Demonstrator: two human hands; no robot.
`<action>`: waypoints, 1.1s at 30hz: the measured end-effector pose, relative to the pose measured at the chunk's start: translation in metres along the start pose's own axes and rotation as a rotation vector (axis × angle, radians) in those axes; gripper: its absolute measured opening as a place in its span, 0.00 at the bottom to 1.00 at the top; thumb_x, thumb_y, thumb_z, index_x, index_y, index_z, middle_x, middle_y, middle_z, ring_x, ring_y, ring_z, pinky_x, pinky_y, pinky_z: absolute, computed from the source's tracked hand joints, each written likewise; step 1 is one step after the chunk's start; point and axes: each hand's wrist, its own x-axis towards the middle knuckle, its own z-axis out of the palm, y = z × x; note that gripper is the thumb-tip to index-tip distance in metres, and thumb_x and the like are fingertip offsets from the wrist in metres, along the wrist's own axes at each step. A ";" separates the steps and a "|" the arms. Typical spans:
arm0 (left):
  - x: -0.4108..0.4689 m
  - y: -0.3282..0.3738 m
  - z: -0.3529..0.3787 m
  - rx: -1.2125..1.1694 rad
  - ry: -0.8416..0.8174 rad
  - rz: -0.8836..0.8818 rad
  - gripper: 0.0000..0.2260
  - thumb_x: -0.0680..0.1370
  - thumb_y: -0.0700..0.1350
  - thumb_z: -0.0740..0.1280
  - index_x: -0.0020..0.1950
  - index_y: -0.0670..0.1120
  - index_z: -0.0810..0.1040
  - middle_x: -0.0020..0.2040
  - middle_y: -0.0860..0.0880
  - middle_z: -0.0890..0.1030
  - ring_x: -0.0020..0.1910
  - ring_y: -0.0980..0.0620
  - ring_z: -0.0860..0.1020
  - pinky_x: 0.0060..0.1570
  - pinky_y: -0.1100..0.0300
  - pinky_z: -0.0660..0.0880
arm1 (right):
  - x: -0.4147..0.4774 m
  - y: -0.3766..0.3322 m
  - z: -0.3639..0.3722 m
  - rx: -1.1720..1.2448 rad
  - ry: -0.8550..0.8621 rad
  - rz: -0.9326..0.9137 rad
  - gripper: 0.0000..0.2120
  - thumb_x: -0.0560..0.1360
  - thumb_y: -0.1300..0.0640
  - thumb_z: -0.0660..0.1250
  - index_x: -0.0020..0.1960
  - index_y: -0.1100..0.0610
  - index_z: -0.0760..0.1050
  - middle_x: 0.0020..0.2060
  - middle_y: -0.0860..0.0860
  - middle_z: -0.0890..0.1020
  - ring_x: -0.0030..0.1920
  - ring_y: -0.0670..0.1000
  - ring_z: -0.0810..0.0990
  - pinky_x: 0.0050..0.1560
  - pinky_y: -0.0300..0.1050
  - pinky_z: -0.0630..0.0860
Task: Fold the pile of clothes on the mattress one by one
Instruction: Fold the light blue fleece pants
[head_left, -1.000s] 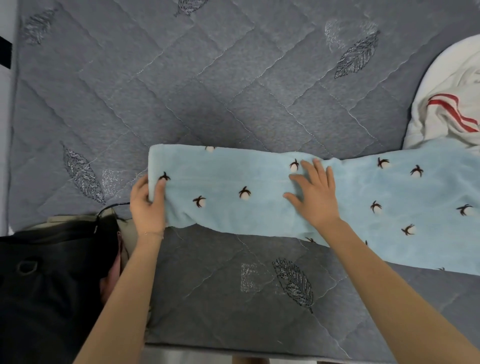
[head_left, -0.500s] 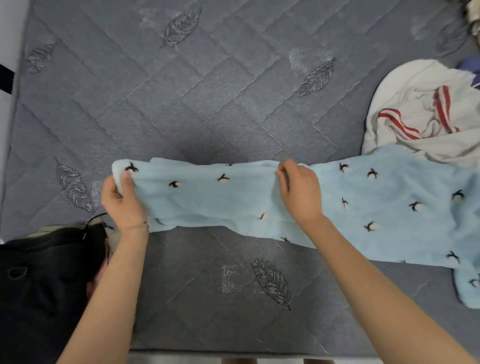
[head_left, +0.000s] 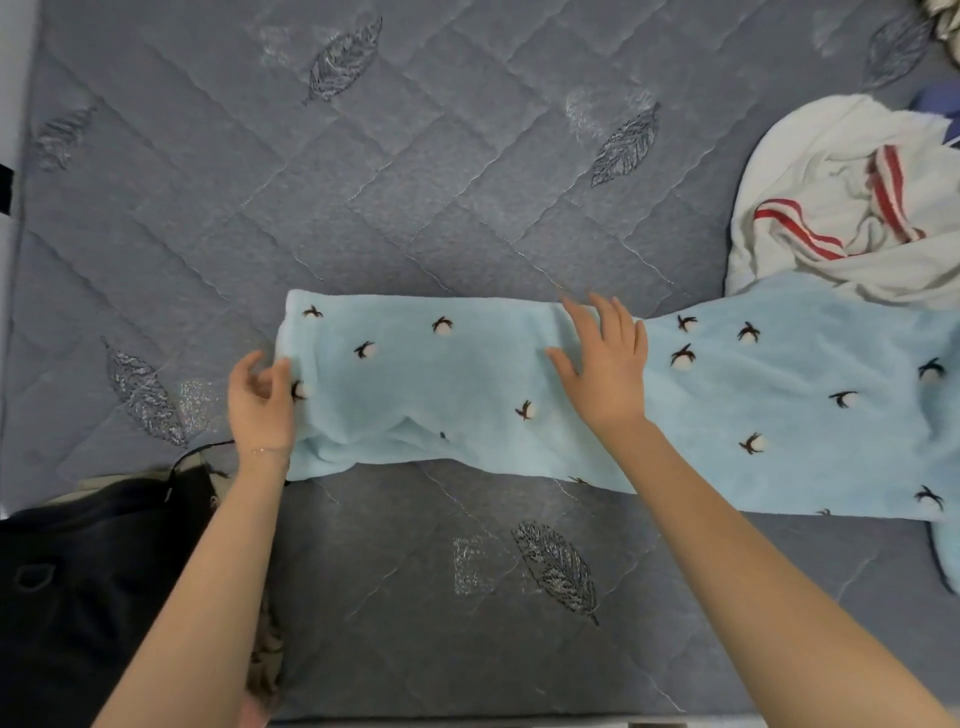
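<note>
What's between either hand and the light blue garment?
Nothing visible. The right hand lies flat on the light blue garment; the left hand is at its left edge, with no other cloth between.

Light was soft and even, shadows faint; my left hand (head_left: 260, 405) blurred slightly, and the wide lens bowed the edges.

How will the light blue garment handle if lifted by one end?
Probably floppy: the light blue garment lies doubled over with soft sags along its near edge, so it would likely drape. Its fuzzy-looking pile suggests it grips rather than slides on the quilted mattress. Lying flat, it should not roll.
</note>
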 end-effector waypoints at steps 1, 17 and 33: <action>-0.001 -0.008 0.000 0.067 -0.031 -0.036 0.19 0.81 0.50 0.62 0.69 0.42 0.70 0.56 0.47 0.77 0.53 0.52 0.76 0.58 0.59 0.70 | -0.007 0.003 0.003 0.003 0.007 -0.010 0.26 0.79 0.48 0.63 0.74 0.54 0.64 0.75 0.57 0.62 0.76 0.59 0.54 0.75 0.57 0.46; -0.024 -0.050 -0.017 0.159 0.111 -0.025 0.12 0.80 0.45 0.62 0.58 0.38 0.74 0.51 0.42 0.77 0.48 0.48 0.73 0.49 0.54 0.70 | -0.072 0.030 0.033 0.114 0.091 -0.053 0.07 0.71 0.68 0.71 0.48 0.63 0.81 0.52 0.58 0.80 0.57 0.62 0.77 0.63 0.65 0.68; -0.081 -0.025 0.049 0.630 -0.062 0.429 0.29 0.78 0.54 0.66 0.76 0.49 0.62 0.77 0.40 0.56 0.76 0.40 0.52 0.73 0.40 0.45 | -0.080 0.060 0.008 0.091 0.022 -0.034 0.29 0.75 0.42 0.67 0.73 0.51 0.68 0.74 0.54 0.65 0.76 0.60 0.57 0.75 0.59 0.48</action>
